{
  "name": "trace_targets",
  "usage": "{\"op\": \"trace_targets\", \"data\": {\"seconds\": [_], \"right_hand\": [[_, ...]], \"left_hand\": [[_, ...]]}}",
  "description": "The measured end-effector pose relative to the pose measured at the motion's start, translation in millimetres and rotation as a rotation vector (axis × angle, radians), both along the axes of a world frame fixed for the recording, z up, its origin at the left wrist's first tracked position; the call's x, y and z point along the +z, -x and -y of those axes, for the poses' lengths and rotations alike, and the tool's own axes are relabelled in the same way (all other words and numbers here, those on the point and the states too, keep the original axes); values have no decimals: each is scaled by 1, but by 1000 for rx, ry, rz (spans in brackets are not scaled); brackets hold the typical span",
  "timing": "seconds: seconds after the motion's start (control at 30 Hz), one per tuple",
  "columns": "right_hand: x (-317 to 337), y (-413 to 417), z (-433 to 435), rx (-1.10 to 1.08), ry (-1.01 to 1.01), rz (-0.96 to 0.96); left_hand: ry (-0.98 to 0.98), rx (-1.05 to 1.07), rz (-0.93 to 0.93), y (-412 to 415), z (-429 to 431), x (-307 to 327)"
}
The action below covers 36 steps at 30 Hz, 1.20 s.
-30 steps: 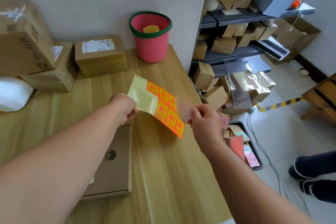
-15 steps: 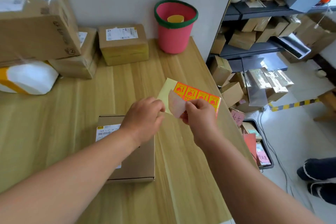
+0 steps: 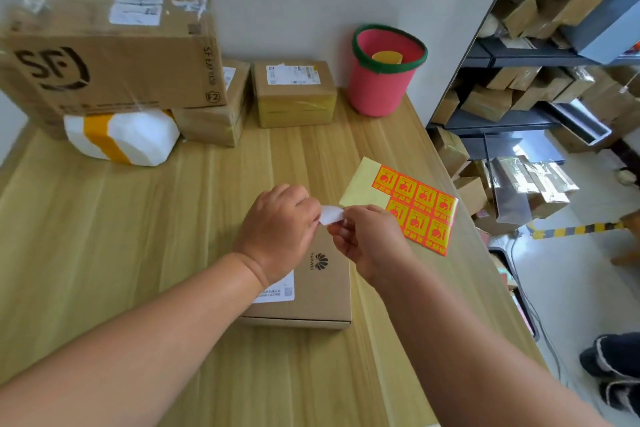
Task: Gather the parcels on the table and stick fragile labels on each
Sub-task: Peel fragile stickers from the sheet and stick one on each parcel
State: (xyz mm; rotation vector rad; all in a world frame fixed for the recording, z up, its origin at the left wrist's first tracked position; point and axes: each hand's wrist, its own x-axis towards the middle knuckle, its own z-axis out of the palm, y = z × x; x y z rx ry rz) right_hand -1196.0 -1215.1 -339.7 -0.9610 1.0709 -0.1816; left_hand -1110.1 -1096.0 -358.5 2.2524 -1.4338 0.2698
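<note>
Label [image 3: 331, 215] — whitish, perhaps its back — pinched by fingers [image 3: 309, 209] of left hand [image 3: 277, 229] and right hand [image 3: 369, 236].

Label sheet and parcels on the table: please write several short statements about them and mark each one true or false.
1. The label sheet lies on the table, beside the right hand. True.
2. The left hand and the right hand both pinch one small pale label. True.
3. The bucket is blue. False: it is pink with a green rim.
4. The flat box stands on top of a bigger box. False: it lies on the table, under the hands.
5. The white parcel has yellow tape round it. True.
</note>
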Motion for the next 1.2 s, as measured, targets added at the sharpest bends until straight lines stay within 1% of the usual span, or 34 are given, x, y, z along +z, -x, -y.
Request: {"op": "trace_targets", "data": {"seconds": [0.07,0.13,0.2,0.23,0.27,0.33,0.37,0.43,0.5,0.6,0.8,1.2], "right_hand": [[0,-4,-10,1,-87,1],[0,-5,-17,-37,-216,11],[-2,-3,-21,-99,-270,13],[-5,-2,-24,-103,-227,4],[-7,-1,-27,-72,-124,-17],[-11,4,-34,75,189,-78],[-11,6,-39,161,338,-103],[-11,9,-46,293,523,-111],[-11,10,-52,358,601,-84],[-13,13,-57,391,633,-65],[-20,15,-57,374,584,-64],[-30,14,-52,351,469,-51]], "left_hand": [[36,40,-50,-3,-13,3],[67,107,-127,-6,-26,3],[75,204,-262,-10,-38,3],[82,256,-378,-12,-44,3],[90,302,-519,-14,-49,4],[79,348,-797,-18,-56,5],[83,359,-899,-20,-59,6],[108,383,-1054,-21,-64,7],[125,390,-1146,-21,-67,7],[110,378,-1204,-19,-69,9],[97,349,-1265,-15,-66,9],[95,357,-1284,-15,-54,4]]}}
